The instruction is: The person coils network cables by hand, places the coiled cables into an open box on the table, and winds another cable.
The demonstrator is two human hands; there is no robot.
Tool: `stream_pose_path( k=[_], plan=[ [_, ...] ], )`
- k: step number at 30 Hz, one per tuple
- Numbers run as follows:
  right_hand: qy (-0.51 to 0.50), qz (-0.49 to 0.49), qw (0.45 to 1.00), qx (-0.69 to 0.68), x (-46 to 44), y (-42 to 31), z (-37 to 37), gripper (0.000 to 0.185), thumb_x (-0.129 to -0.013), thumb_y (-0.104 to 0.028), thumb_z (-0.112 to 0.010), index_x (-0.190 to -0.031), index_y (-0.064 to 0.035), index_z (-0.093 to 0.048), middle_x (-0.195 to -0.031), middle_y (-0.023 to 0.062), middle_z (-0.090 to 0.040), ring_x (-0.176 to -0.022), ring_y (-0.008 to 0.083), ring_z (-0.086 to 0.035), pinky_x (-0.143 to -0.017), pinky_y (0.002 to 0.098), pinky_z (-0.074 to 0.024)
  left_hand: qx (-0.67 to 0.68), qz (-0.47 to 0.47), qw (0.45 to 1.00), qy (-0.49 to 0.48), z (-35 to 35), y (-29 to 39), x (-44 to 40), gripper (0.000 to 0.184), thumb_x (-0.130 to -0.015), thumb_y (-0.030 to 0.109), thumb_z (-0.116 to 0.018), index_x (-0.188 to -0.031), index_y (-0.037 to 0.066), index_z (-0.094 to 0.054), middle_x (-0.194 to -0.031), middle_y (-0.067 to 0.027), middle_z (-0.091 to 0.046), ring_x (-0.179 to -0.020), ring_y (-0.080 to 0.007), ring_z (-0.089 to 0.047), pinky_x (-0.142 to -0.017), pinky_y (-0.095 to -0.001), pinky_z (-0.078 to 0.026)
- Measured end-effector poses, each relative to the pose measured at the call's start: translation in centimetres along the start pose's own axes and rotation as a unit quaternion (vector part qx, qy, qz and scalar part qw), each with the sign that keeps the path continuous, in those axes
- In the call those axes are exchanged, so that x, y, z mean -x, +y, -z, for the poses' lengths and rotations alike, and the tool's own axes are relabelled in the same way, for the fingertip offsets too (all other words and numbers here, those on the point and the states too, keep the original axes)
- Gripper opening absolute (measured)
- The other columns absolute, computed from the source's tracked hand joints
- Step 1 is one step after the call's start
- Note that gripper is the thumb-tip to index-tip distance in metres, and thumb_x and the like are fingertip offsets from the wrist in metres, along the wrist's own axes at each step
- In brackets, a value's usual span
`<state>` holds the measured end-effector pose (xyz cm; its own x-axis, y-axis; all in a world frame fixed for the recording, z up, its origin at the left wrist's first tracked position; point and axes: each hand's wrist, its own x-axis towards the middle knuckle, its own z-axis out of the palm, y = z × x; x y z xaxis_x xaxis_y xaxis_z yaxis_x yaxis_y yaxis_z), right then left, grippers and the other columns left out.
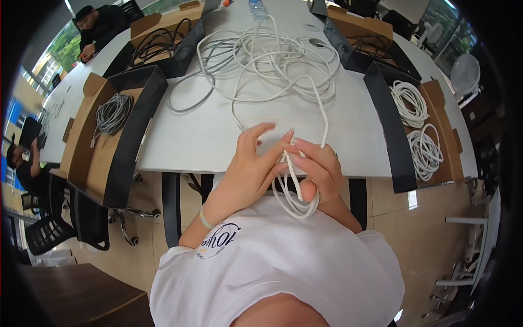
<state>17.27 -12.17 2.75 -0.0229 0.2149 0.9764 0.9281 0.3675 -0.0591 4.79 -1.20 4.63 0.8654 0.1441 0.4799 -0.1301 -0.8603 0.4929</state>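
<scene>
A small coil of white cable [297, 210] hangs at the table's front edge, before my white shirt. My right hand [322, 171] is closed around its upper part. My left hand [249, 166] meets the same loops from the other side; its thumb and a finger press at the top of the coil, while another finger stretches out. From the right hand, a strand of white cable [325, 122] runs up into a loose white tangle [261, 57] on the table. One cable end [241, 126] lies just beyond my left hand. Fingers partly hide the coil's top.
Black-sided cardboard boxes flank the table: one with a grey coil [114, 113] at left, one with white coils [424, 155] at right, others with dark cables [158, 46] farther back. Grey cable [188, 109] lies beside the tangle. A water bottle [257, 8] stands behind. Two other people sit left.
</scene>
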Motion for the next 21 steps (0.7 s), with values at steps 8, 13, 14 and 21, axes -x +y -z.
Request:
stream_pose_path(
  k=[8,13,14,21],
  plan=[
    [-0.102,0.057,0.993,0.014,-1.0,-2.8,-1.2,0.053,-0.083,-0.059,-0.044,-0.089,-0.0111,-0.063,-0.100,0.0003,-0.065,-0.072,0.0165,-0.043,-0.066,0.0258,-0.0475,-0.041,-0.148,0.972,0.178,-5.9,-4.6,0.6,0.066,-0.082,0.011,-0.058,-0.138,0.000,-0.024,-0.144,-0.0297,-0.010,-0.130,-0.0525,-0.016,-0.099,-0.0584,-0.029],
    [-0.107,0.080,0.983,0.130,-0.6,-3.2,-1.6,0.045,-0.083,-0.054,-0.048,-0.078,-0.0102,-0.057,-0.097,0.0008,-0.063,-0.077,0.0179,-0.043,-0.075,0.0298,-0.0524,-0.032,-0.158,0.976,0.144,-2.6,-3.3,-0.8,0.064,-0.081,0.011,-0.059,-0.138,0.009,-0.032,-0.142,-0.0255,-0.018,-0.121,-0.0461,-0.031,-0.093,-0.0510,-0.036],
    [-0.087,0.090,0.979,0.160,-0.4,-3.2,-1.5,0.044,-0.084,-0.052,-0.049,-0.077,-0.0096,-0.054,-0.097,0.0016,-0.062,-0.078,0.0186,-0.043,-0.078,0.0316,-0.0535,-0.043,-0.156,0.975,0.154,-1.9,-2.8,-1.2,0.062,-0.079,0.010,-0.059,-0.137,0.010,-0.036,-0.140,-0.0231,-0.024,-0.115,-0.0410,-0.040,-0.089,-0.0462,-0.041],
    [-0.044,0.082,0.975,0.202,-1.4,-4.2,-0.5,0.029,-0.086,-0.040,-0.055,-0.082,-0.0112,-0.061,-0.098,0.0003,-0.062,-0.084,0.0159,-0.047,-0.075,0.0290,-0.0556,0.366,0.059,0.894,-0.251,3.3,-3.2,-1.4,0.028,-0.090,0.017,-0.051,-0.112,0.000,-0.054,-0.090,-0.0111,-0.057,-0.080,-0.0206,-0.056,-0.071,-0.0299,-0.046]
  ],
)
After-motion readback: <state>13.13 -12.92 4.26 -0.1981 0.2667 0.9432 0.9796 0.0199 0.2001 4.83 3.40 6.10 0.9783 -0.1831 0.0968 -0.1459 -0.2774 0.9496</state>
